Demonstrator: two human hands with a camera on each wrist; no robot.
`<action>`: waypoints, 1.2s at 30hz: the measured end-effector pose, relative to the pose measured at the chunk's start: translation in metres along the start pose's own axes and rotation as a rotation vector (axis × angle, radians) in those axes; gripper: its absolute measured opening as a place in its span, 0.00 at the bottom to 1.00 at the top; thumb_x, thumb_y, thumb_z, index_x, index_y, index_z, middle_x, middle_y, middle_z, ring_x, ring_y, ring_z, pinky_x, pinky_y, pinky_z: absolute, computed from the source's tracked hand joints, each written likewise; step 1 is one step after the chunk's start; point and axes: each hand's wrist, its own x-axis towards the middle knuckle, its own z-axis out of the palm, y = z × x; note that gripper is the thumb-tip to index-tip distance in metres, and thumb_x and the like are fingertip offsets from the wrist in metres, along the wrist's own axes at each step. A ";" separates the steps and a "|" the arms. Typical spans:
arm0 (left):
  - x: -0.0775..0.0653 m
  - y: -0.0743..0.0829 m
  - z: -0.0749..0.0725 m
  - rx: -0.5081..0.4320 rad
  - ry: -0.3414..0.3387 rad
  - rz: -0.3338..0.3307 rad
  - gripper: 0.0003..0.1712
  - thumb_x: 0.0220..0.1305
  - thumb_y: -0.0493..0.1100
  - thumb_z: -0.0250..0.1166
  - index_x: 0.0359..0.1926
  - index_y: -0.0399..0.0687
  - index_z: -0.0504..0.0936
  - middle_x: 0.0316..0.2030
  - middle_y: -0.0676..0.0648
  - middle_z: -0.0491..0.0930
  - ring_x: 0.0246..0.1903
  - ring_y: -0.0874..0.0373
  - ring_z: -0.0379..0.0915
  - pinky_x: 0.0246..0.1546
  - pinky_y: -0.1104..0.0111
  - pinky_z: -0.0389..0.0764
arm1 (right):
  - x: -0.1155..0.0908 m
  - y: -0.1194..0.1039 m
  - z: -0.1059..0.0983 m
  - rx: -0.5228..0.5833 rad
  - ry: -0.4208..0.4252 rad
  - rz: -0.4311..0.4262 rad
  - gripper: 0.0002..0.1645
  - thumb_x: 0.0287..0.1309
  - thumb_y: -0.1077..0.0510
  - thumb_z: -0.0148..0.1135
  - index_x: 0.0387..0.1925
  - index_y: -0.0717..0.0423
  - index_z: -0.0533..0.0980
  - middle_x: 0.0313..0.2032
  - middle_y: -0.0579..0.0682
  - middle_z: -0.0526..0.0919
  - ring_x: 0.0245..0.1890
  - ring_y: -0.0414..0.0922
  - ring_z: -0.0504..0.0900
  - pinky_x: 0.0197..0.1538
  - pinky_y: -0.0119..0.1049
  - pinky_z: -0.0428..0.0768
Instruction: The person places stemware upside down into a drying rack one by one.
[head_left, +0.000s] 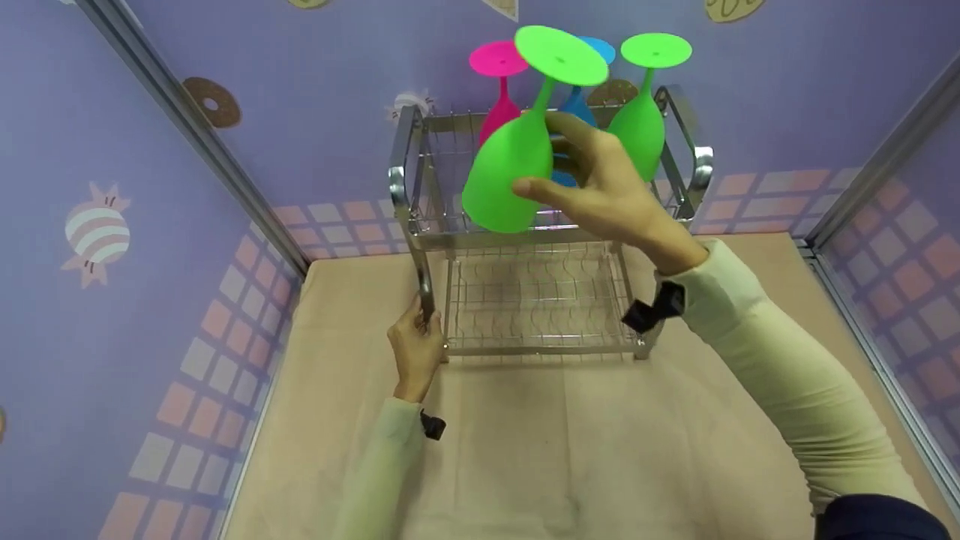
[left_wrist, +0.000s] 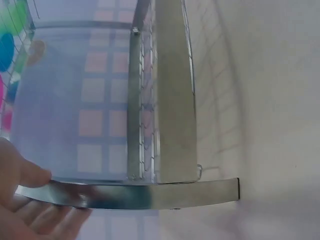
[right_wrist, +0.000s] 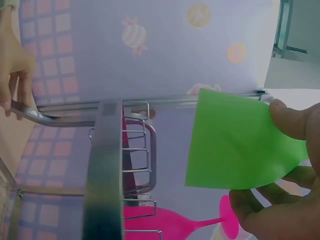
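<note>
My right hand (head_left: 600,187) grips a green plastic wine glass (head_left: 510,176) by its bowl, base up and tilted, above the front of a metal two-tier dish rack (head_left: 525,241). The right wrist view shows thumb and fingers around the bowl (right_wrist: 235,145), its rim apart from the rack. Behind it a pink wine glass (head_left: 501,112), a partly hidden blue wine glass (head_left: 577,111) and a second green wine glass (head_left: 639,131) stand upside down on the upper tier. My left hand (head_left: 416,349) holds the rack's left front post (left_wrist: 115,196), thumb and fingers on opposite sides.
The lower tier (head_left: 540,300) is a wire grid with wavy dividers. A beige cloth (head_left: 517,442) covers the table under the rack. Patterned purple panels (head_left: 337,150) with metal corner posts (head_left: 195,142) enclose the back and both sides.
</note>
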 end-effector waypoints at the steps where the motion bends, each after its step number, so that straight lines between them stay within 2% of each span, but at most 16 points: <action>1: 0.001 -0.001 0.002 0.017 0.005 0.006 0.22 0.67 0.23 0.68 0.61 0.24 0.81 0.51 0.26 0.86 0.48 0.34 0.89 0.46 0.53 0.92 | 0.005 -0.002 0.000 -0.036 0.000 0.012 0.42 0.64 0.60 0.75 0.75 0.63 0.68 0.65 0.59 0.82 0.64 0.54 0.84 0.69 0.44 0.83; 4: 0.004 -0.004 0.005 0.054 0.002 0.029 0.17 0.66 0.24 0.69 0.55 0.26 0.85 0.46 0.28 0.89 0.44 0.37 0.90 0.42 0.54 0.93 | 0.022 -0.006 0.002 -0.153 0.011 0.014 0.44 0.63 0.57 0.77 0.75 0.62 0.68 0.67 0.57 0.80 0.65 0.52 0.83 0.70 0.41 0.82; 7: 0.007 -0.004 0.006 0.073 -0.008 0.048 0.15 0.67 0.24 0.69 0.54 0.27 0.85 0.45 0.28 0.89 0.42 0.37 0.91 0.38 0.54 0.94 | 0.041 -0.009 0.007 -0.226 0.026 0.004 0.44 0.63 0.58 0.78 0.75 0.60 0.68 0.68 0.57 0.79 0.66 0.49 0.82 0.70 0.38 0.81; 10: 0.006 -0.004 0.005 0.094 -0.006 0.055 0.14 0.66 0.24 0.69 0.53 0.26 0.85 0.44 0.28 0.89 0.40 0.37 0.91 0.36 0.53 0.93 | 0.061 -0.012 0.015 -0.253 0.022 0.015 0.43 0.63 0.58 0.78 0.75 0.59 0.68 0.69 0.55 0.79 0.66 0.47 0.82 0.70 0.35 0.81; 16: 0.003 -0.003 -0.003 0.119 0.014 0.063 0.14 0.67 0.25 0.69 0.53 0.24 0.84 0.45 0.27 0.88 0.44 0.35 0.90 0.40 0.52 0.93 | 0.090 -0.014 0.032 -0.277 -0.013 0.022 0.42 0.65 0.57 0.76 0.75 0.56 0.68 0.69 0.53 0.80 0.65 0.44 0.83 0.68 0.32 0.82; 22: 0.000 -0.003 0.001 0.115 0.006 0.065 0.13 0.66 0.24 0.69 0.51 0.26 0.85 0.43 0.28 0.89 0.40 0.39 0.91 0.36 0.52 0.93 | 0.108 -0.004 0.039 -0.334 -0.046 0.049 0.41 0.68 0.55 0.74 0.76 0.56 0.67 0.70 0.53 0.78 0.67 0.45 0.82 0.68 0.33 0.82; 27: 0.001 -0.003 0.002 0.138 0.009 0.090 0.12 0.65 0.23 0.69 0.50 0.26 0.85 0.42 0.28 0.89 0.39 0.39 0.91 0.35 0.51 0.93 | 0.119 0.006 0.044 -0.369 -0.059 0.071 0.40 0.69 0.55 0.73 0.77 0.56 0.67 0.71 0.53 0.78 0.68 0.45 0.81 0.69 0.34 0.81; 36: 0.000 -0.004 0.000 0.138 -0.006 0.099 0.11 0.66 0.24 0.70 0.49 0.26 0.84 0.41 0.28 0.89 0.36 0.39 0.91 0.33 0.53 0.93 | 0.128 0.024 0.061 -0.397 -0.067 0.088 0.39 0.69 0.55 0.72 0.75 0.57 0.68 0.68 0.53 0.80 0.66 0.44 0.82 0.68 0.34 0.83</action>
